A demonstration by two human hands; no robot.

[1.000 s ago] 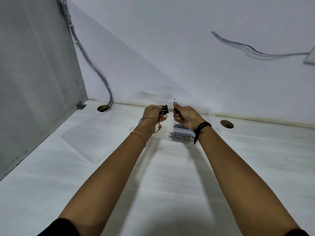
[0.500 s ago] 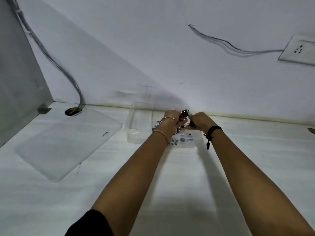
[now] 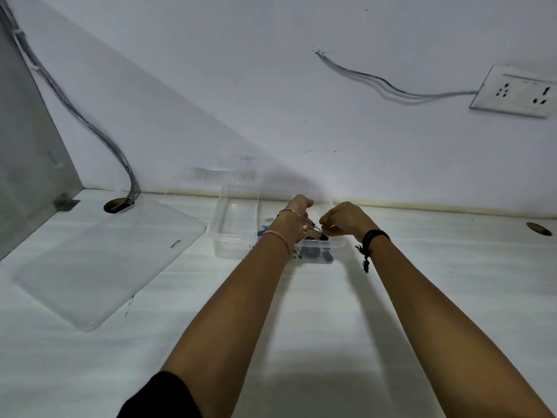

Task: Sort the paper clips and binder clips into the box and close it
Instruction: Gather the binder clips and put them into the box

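Left hand (image 3: pixel 297 220) and right hand (image 3: pixel 346 218) side by side over clear plastic box (image 3: pixel 235 248); grips unclear; flat clear lid (image 3: pixel 99 260) left.

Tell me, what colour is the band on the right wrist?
Black: the wristband shows clearest in the head view.

On our left hand (image 3: pixel 297 220) we wear a thin metal bangle (image 3: pixel 288 211) at the wrist and, just below it on the forearm, a slim pink band (image 3: pixel 278 237). Around the wrist of our right hand (image 3: pixel 346 218) sits a black corded bracelet (image 3: pixel 375 235), with a knotted loose end (image 3: pixel 365 260) hanging from it. Both forearms are bare, and a black sleeve (image 3: pixel 159 398) covers our left upper arm at the bottom edge of the view.
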